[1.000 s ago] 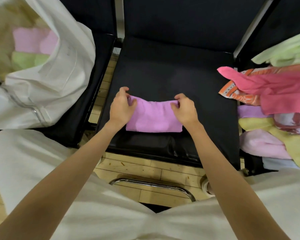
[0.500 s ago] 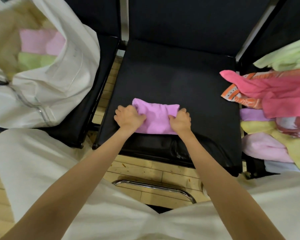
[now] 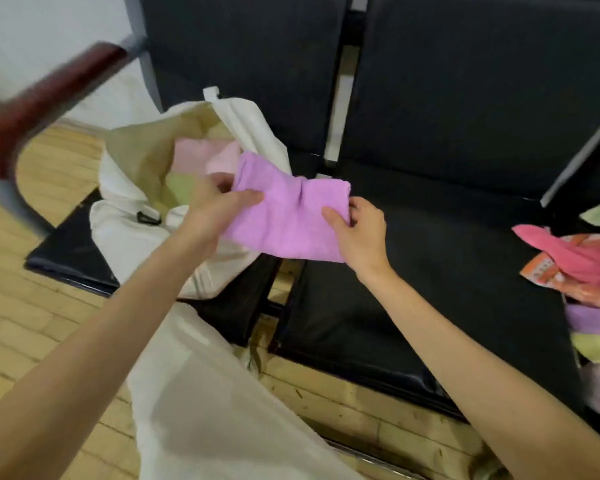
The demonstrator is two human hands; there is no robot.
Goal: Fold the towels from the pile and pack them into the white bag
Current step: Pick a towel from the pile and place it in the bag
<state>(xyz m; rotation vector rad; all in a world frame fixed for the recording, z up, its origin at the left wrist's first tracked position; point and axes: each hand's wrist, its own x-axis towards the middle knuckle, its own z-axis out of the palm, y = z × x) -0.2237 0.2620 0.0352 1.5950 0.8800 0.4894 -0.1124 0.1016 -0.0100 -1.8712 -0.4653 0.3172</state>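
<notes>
A folded purple towel [image 3: 288, 216] hangs in the air between my two hands, just right of the white bag's mouth. My left hand [image 3: 219, 206] grips its left edge and my right hand [image 3: 361, 233] grips its right edge. The white bag [image 3: 132, 216] stands open on the left black seat, with pink and light green folded towels [image 3: 194, 157] inside. The pile of unfolded towels [image 3: 589, 271], pink, orange, purple and yellow, lies at the right edge of the view.
The middle black seat [image 3: 430, 271] lies under and right of the towel. A dark red armrest [image 3: 42, 102] crosses the upper left. Wooden floor [image 3: 25, 306] lies below the seats. My white-clad legs fill the bottom of the view.
Both hands lifted the folded purple towel off the middle seat and carried it left to the bag's opening. The view swung left with it.
</notes>
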